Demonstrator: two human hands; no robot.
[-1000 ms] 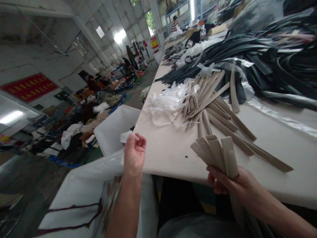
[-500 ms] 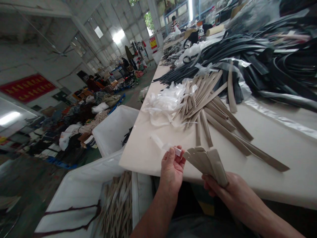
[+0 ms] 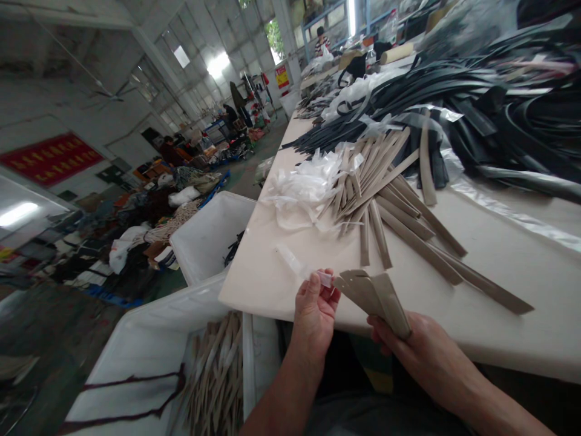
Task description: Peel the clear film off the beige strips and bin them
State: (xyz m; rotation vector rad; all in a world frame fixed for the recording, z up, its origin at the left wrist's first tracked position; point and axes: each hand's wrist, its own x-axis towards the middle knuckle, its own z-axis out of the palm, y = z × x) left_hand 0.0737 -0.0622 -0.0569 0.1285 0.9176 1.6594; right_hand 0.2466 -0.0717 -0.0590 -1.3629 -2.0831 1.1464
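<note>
Between thumb and fingers, my left hand (image 3: pixel 318 303) pinches a clear plastic strip (image 3: pixel 293 261), whose loose end trails left over the table edge area. My right hand (image 3: pixel 408 339) is closed around a fanned bundle of beige straps (image 3: pixel 376 293); their lower ends are hidden in the palm. The tip of one strap nearly meets the plastic at my left fingertips; whether they touch I cannot tell. Just beyond, more beige straps (image 3: pixel 417 242) lie loosely on the table, beside a crumpled heap of clear plastic strips (image 3: pixel 308 181).
Long black straps (image 3: pixel 408 97) cover the far right of the white table (image 3: pixel 254 278). Left of the table stand white bins: one (image 3: pixel 149 327) holds beige straps, another (image 3: pixel 200 230) dark pieces. A person (image 3: pixel 322 42) is in the far background.
The beige bundle in my right hand has tilted and shifted slightly left, its strap ends closer together and nearer my left fingertips. My left hand stays almost in place.
</note>
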